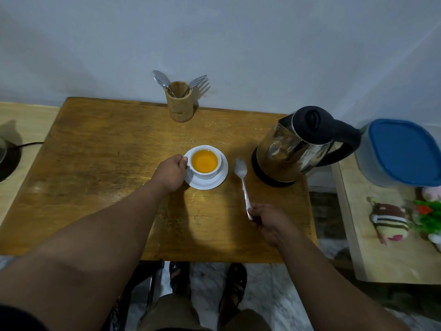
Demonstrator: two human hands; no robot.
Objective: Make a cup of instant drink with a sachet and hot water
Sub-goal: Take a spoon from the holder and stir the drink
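A white cup full of orange drink stands on a white saucer in the middle of the wooden table. My left hand grips the cup's handle on its left side. My right hand holds the end of a metal spoon; the spoon's bowl points away from me and lies between the saucer and the kettle. The steel kettle with a black lid and handle stands at the table's right side. No sachet is visible.
A wooden holder with a spoon and forks stands at the table's back edge. A blue-lidded container and soft toys sit on a side shelf to the right. A dark appliance with a cord is at far left.
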